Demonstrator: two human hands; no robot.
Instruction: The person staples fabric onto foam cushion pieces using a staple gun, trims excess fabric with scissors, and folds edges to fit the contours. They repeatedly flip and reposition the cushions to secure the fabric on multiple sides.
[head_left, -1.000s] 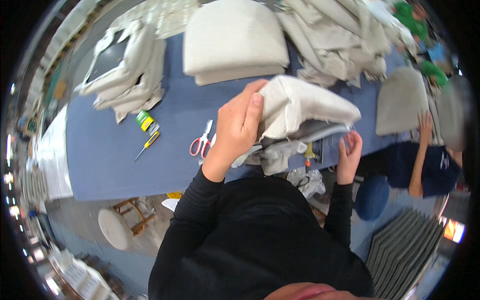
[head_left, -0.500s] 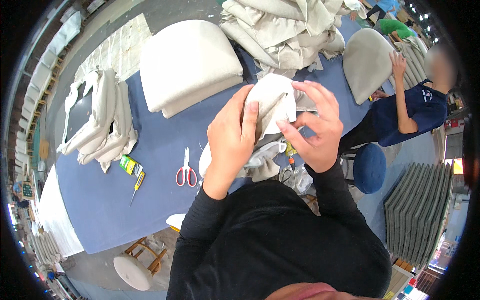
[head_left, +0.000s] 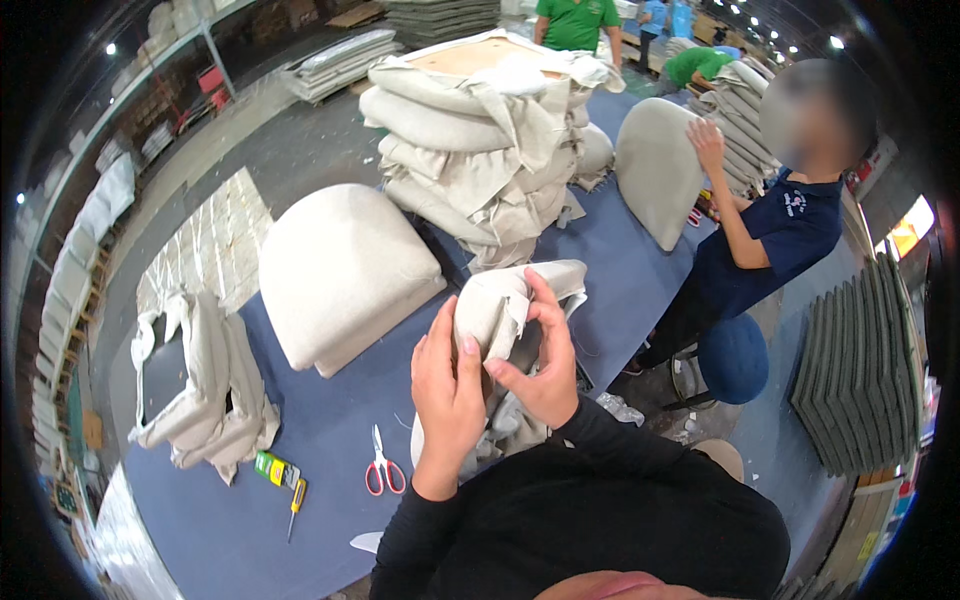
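Observation:
In front of my body, both hands hold a beige fabric-covered piece (head_left: 492, 305), which looks like part of a padded chair cover. My left hand (head_left: 447, 400) is wrapped along its near left side, thumb pressed on the cloth. My right hand (head_left: 545, 360) pinches the loose fabric edge on the right between thumb and fingers. Below the hands, the rest of the piece and its folds are partly hidden. On the blue table (head_left: 340, 430) to the left lie scissors (head_left: 381, 465) with red handles, a yellow-handled screwdriver (head_left: 297, 508) and a green and black packet (head_left: 275, 468).
Two stacked beige cushions (head_left: 345, 275) sit beyond my left hand. A tall pile of fabric-covered seats (head_left: 480, 150) stands farther back; another stack (head_left: 205, 385) is at the left. On the right, a co-worker (head_left: 770, 230) touches an upright cushion (head_left: 657, 170) near a blue stool (head_left: 733, 360).
The view has tilted upward, so the table things sit lower in the picture. My right hand has closed in on the fabric edge, nearer my left hand.

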